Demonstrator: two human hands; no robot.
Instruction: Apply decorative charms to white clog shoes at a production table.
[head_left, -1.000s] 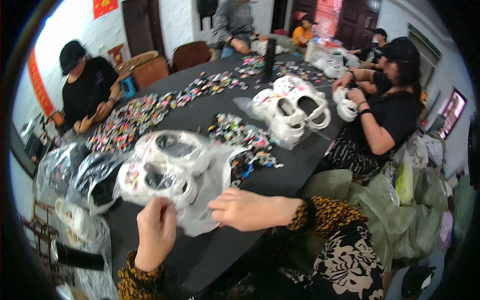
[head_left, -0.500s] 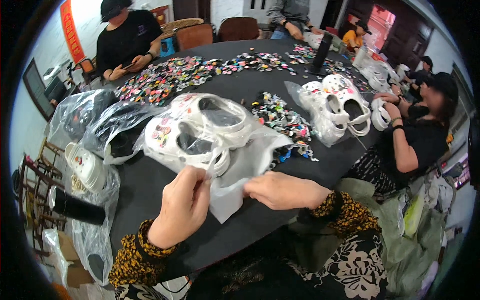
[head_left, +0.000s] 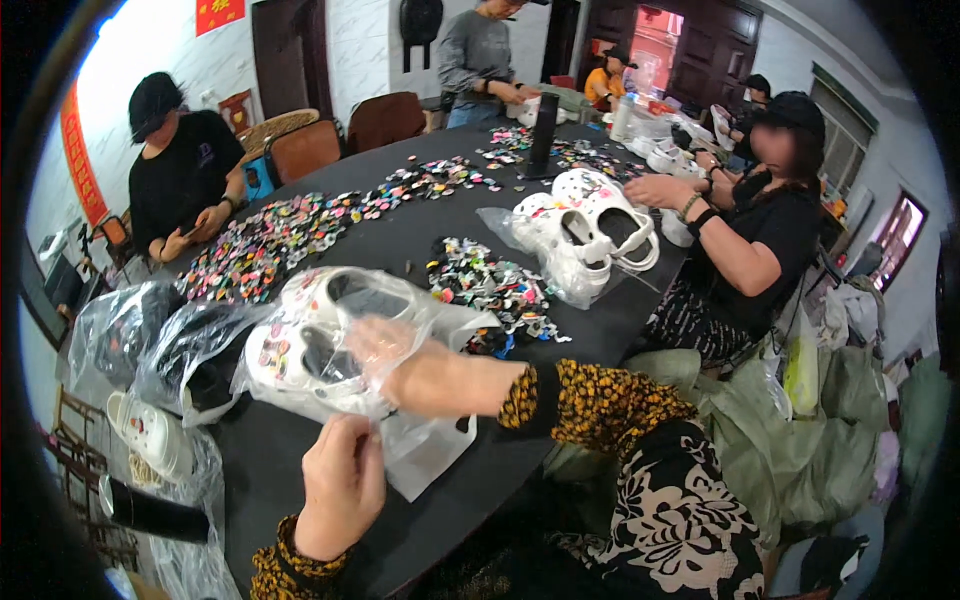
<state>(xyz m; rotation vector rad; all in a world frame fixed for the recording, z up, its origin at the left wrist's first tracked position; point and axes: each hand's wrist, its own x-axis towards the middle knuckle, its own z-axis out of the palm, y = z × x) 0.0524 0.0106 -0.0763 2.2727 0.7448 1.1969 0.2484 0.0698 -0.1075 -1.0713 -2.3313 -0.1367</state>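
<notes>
A pair of white clogs [head_left: 265,345] with colourful charms lies in a clear plastic bag [head_left: 425,465] on the table before me. My left hand [head_left: 343,480] is closed in a pinch on the near edge of the bag's mouth. My right hand [head_left: 425,375] reaches across from the right over the near clog, with film of the bag over its fingers. Motion blurs those fingers, so their grip does not show.
Loose charms [head_left: 490,290] lie heaped beyond the bag, with more spread [head_left: 260,240] farther back. Another bagged white pair [head_left: 590,225] sits to the right, near a co-worker's hands [head_left: 665,190]. Dark bagged shoes [head_left: 125,325], a single white clog [head_left: 155,435] and a black bottle [head_left: 155,510] line the left.
My right hand has moved left and forward from the bag's edge to over the clogs. My left hand has dropped slightly nearer to me. The view has turned to the right.
</notes>
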